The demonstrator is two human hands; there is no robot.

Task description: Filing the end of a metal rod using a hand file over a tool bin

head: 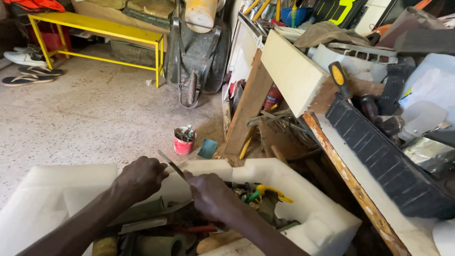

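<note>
My left hand [140, 178] and my right hand [211, 194] are both closed around a thin grey metal strip [171, 165] that slants up to the left between them. They hover over a white foam box [303, 189] filled with tools: a green and yellow handled tool [265, 192], a flat metal blade [142, 225], a red-handled tool [196, 229] and dark cylinders. The lower end of the strip is hidden behind my right hand.
A red tin can [184, 141] with small parts stands on the speckled floor. A wheelbarrow [196, 52] and a yellow metal bench [95, 31] are at the back. A cluttered workbench [360, 189] with a black crate [379, 156] and a yellow-handled screwdriver [340, 78] fills the right.
</note>
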